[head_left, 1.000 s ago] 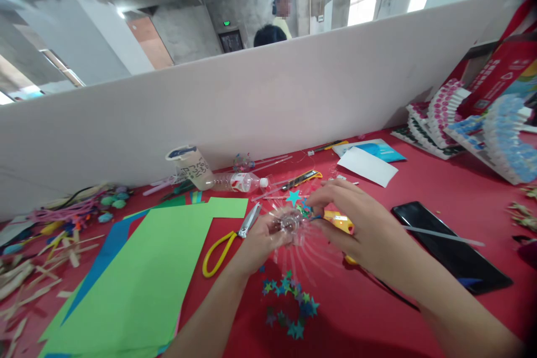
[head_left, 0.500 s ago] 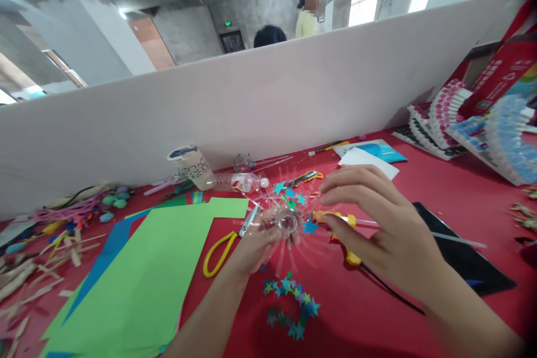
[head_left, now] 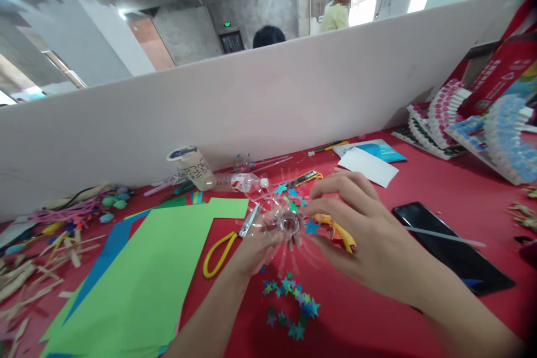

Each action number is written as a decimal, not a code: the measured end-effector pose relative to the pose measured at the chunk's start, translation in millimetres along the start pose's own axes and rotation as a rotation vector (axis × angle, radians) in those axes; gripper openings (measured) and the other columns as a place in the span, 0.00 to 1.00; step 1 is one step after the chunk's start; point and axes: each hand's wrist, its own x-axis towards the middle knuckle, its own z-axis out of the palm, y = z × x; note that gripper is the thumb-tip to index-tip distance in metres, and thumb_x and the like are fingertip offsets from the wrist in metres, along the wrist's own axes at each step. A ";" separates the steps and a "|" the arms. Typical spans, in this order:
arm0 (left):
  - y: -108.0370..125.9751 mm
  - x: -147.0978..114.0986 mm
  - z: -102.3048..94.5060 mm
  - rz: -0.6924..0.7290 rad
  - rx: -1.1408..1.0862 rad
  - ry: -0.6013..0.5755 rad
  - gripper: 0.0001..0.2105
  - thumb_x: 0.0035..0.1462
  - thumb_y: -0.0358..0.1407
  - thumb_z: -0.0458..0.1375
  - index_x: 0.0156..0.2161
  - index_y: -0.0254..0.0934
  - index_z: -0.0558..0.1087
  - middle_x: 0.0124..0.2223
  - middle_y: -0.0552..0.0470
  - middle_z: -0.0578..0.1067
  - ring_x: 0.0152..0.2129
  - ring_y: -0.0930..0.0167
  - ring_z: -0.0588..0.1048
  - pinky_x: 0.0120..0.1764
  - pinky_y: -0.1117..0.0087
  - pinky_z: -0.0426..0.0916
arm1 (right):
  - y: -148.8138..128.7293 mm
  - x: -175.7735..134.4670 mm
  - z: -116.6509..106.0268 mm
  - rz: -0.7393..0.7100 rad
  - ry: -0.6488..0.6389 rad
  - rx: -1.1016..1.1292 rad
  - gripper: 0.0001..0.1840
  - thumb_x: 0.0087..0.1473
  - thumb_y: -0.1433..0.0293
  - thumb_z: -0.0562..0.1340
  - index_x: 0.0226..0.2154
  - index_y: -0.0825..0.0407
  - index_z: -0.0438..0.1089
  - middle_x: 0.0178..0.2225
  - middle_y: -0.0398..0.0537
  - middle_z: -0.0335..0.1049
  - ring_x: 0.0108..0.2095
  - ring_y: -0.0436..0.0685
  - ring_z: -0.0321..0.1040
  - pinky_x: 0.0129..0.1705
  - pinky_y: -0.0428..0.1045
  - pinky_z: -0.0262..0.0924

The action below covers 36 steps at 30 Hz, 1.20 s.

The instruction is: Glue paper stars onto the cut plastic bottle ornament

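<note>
My left hand (head_left: 255, 243) is closed around a clear plastic bottle top (head_left: 289, 224), whose mouth faces me. Thin clear strips fan out from it, with blue and green stars (head_left: 292, 193) on the upper and right side. My right hand (head_left: 356, 218) is just right of the piece, fingers curved and thumb apart, near a blue star (head_left: 311, 227); no held thing shows in it. Partly hidden behind that hand lies a yellow glue gun (head_left: 342, 232). Loose star sequins (head_left: 293, 302) form a patch below the piece. Yellow-handled scissors (head_left: 229, 246) lie beside my left hand.
Green paper sheets (head_left: 138, 268) cover the left, past which lie wooden sticks (head_left: 37, 274). A plastic bottle (head_left: 235, 182), a cup (head_left: 191, 168) and a box cutter (head_left: 305, 179) lie toward the white partition (head_left: 251, 106). A black phone (head_left: 448, 246) is at right.
My right hand has moved left and closer to the bottle top, its fingers curling in, uncovering more of the phone. The left hand stays almost still. A person behind the partition has moved right.
</note>
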 end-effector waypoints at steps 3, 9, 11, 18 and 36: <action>0.4 -0.8 1.3 -0.031 -0.003 0.017 0.14 0.43 0.35 0.65 0.38 0.35 0.75 0.30 0.50 0.76 0.24 0.72 0.72 0.31 0.71 0.66 | 2.0 0.3 -0.9 -0.027 -0.009 -0.012 0.09 0.51 0.76 0.59 0.37 0.50 0.67 0.44 0.50 0.64 0.48 0.60 0.56 0.51 0.58 0.54; -4.9 -2.0 -0.3 -0.019 -0.072 0.138 0.17 0.39 0.37 0.68 0.38 0.36 0.74 0.31 0.51 0.76 0.23 0.73 0.72 0.28 0.72 0.67 | 4.7 -0.3 -2.7 -0.003 0.025 -0.003 0.07 0.51 0.74 0.60 0.36 0.50 0.67 0.43 0.50 0.63 0.48 0.60 0.55 0.50 0.58 0.54; -5.5 -0.8 -1.5 -0.013 -0.084 0.113 0.14 0.41 0.37 0.67 0.36 0.37 0.74 0.29 0.52 0.76 0.22 0.73 0.72 0.28 0.72 0.67 | 4.7 -0.1 -2.4 -0.013 0.036 0.010 0.06 0.51 0.74 0.60 0.35 0.50 0.67 0.43 0.49 0.63 0.48 0.59 0.55 0.49 0.57 0.54; -2.6 4.0 -1.4 0.019 -0.041 0.032 0.03 0.46 0.30 0.62 0.29 0.33 0.73 0.27 0.50 0.75 0.24 0.72 0.73 0.26 0.73 0.65 | 1.5 -0.6 -0.9 -0.069 0.101 0.028 0.08 0.51 0.78 0.59 0.34 0.51 0.67 0.44 0.49 0.64 0.48 0.58 0.57 0.52 0.57 0.54; -11.3 6.1 -7.5 0.127 0.070 0.217 0.14 0.43 0.30 0.66 0.39 0.36 0.74 0.33 0.51 0.78 0.29 0.72 0.75 0.34 0.73 0.69 | 4.2 -0.6 3.3 -0.056 0.082 0.040 0.06 0.57 0.75 0.57 0.36 0.51 0.69 0.40 0.48 0.68 0.41 0.54 0.62 0.46 0.53 0.59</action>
